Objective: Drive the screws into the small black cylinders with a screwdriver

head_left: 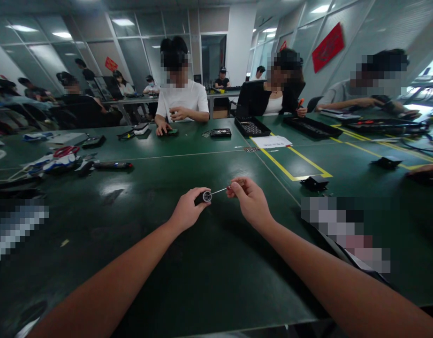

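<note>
My left hand [190, 206] is closed round a short black cylinder [199, 199]. The cylinder's round end, with a pale ring, faces right and towards me. My right hand [249, 199] pinches a thin metal rod [219, 190] between thumb and fingers, and something small and reddish shows at the fingertips. From there the rod reaches left to the cylinder's ringed end; whether its tip is inside I cannot tell. Both hands are held over the green table [188, 281], a short way apart.
Left lie a dark pen-shaped tool [113, 165] and a heap of cables and gloves [63, 159]. Black trays [252, 126] and a white paper [271, 142] lie across the table. A small black bracket-like part [314, 183] sits at right. Several people work opposite.
</note>
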The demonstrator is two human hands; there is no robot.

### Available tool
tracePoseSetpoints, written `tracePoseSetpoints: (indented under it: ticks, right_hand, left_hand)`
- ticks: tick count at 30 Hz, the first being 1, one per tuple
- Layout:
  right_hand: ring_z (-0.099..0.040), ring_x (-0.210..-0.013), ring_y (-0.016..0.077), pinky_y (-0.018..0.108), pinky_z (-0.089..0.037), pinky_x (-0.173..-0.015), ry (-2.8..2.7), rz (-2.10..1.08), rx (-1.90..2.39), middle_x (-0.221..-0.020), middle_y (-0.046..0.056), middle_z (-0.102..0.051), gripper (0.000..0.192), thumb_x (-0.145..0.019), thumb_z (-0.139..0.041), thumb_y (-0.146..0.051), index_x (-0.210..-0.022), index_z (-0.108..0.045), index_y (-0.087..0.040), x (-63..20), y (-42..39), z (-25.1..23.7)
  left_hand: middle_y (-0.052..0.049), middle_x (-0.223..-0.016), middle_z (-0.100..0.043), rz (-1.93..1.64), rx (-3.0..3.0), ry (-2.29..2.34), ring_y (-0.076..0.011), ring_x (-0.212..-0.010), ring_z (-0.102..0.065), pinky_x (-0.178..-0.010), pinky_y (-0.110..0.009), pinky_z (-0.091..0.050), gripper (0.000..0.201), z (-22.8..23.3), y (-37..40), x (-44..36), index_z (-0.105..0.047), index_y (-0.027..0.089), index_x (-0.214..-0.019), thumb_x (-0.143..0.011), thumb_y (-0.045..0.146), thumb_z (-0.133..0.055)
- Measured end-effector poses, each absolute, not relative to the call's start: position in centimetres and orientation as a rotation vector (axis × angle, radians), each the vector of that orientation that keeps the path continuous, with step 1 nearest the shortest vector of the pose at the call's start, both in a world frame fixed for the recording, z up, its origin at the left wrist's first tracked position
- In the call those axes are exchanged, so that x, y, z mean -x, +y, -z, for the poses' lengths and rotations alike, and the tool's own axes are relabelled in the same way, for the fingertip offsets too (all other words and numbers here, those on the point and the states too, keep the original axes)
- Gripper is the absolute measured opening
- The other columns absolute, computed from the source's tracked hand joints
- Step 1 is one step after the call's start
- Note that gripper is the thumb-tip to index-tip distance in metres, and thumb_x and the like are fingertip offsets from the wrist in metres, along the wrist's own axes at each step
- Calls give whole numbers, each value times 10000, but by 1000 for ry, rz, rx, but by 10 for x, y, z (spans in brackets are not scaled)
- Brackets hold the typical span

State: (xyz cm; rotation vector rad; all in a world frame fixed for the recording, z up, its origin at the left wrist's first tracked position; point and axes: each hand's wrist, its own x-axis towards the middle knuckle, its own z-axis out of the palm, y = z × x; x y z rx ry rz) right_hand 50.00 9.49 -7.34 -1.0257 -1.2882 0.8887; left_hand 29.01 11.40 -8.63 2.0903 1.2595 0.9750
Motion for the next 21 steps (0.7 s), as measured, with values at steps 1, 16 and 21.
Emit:
tracePoseSetpoints:
  ticks: [1,16,21]
  right_hand:
    - [-684,-757,179,366,-561,-746,-1317,-843,1042,-840,28,-706,242,-915,-621,-447,-983,-617,-214,-500,93,73]
    - [-613,-637,157,295,-450,-630,-1610,-521,1122,-698,-2,-633,295,-1014,-464,-433,-932,-656,-225,-495,71,58]
    - [-610,-658,169,307,-434,-639,-1649,-433,1213,-797,20,-678,270,-1015,-430,-347,-1114,-645,-216,-496,70,57]
  left_hand:
    - [-32,-1211,-690,-977,-2091,1249,-228,-1158,-619,-1060,-414,-462,363,87,114,-290,-674,243,-1204,-857,144,-713]
    - [-20,-1183,-701,-958,-2206,1267,-242,-1129,-608,-1005,-439,-468,378,89,113,-289,-672,296,-1235,-873,211,-738]
    - [-20,-1191,-698,-965,-2208,1272,-236,-1141,-602,-1011,-434,-461,371,89,114,-289,-665,291,-1241,-885,203,-722]
